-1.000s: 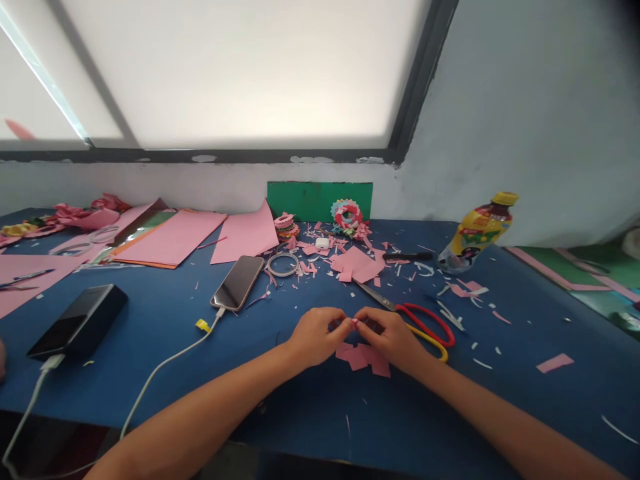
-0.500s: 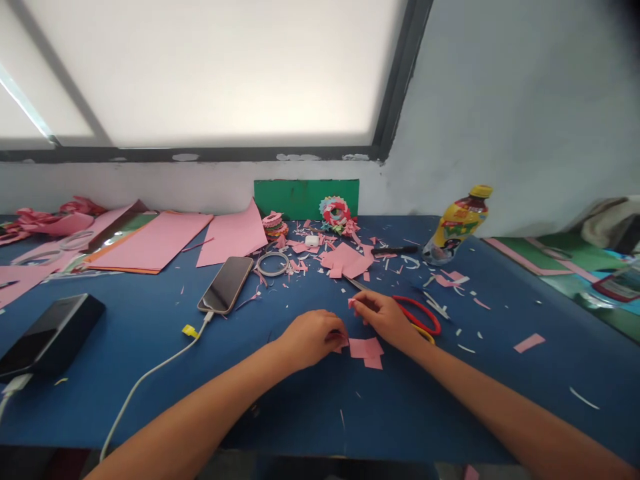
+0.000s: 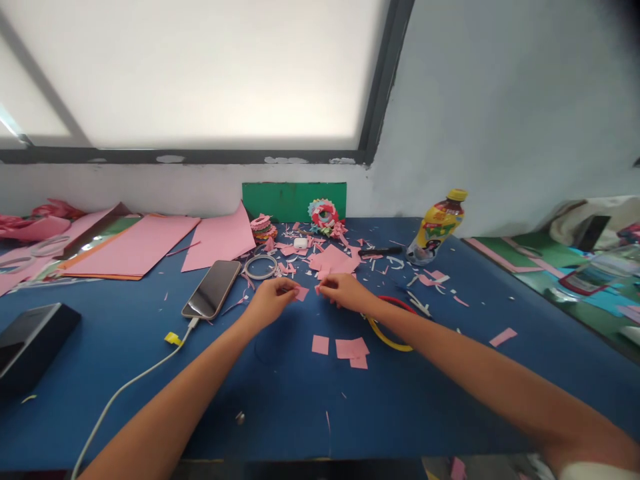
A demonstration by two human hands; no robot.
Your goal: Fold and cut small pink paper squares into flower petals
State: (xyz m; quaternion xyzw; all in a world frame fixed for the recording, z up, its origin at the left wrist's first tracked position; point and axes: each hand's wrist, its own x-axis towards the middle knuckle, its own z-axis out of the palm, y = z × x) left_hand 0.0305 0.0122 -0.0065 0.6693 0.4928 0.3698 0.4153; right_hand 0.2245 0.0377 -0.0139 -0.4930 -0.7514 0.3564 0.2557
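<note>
Between the fingertips of my left hand [image 3: 274, 301] is a small pink paper square [image 3: 301, 293]. My right hand [image 3: 345, 292] pinches another small pink paper piece [image 3: 317, 289], just to the right of it and apart from it. Below the hands, a single pink square [image 3: 321, 345] lies on the blue table [image 3: 280, 393]. Beside it are a few overlapping pink squares [image 3: 352, 349]. Under my right forearm sit scissors with red and yellow handles [image 3: 393, 343]; their blades are hidden. Larger pink paper pieces [image 3: 334, 260] lie just beyond my right hand.
A phone [image 3: 212, 290] on a white cable and a tape roll [image 3: 261, 267] are left of my hands. Paper rings [image 3: 324, 215] stand by a green board [image 3: 293, 202]. Right are a black pen [image 3: 380, 251] and a tilted bottle [image 3: 437, 227]. Pink sheets [image 3: 133, 247] lie far left.
Both hands have moved up and away from me, the left one also leftward. A single pink square now shows on the table where my left hand was. The view has shifted slightly right.
</note>
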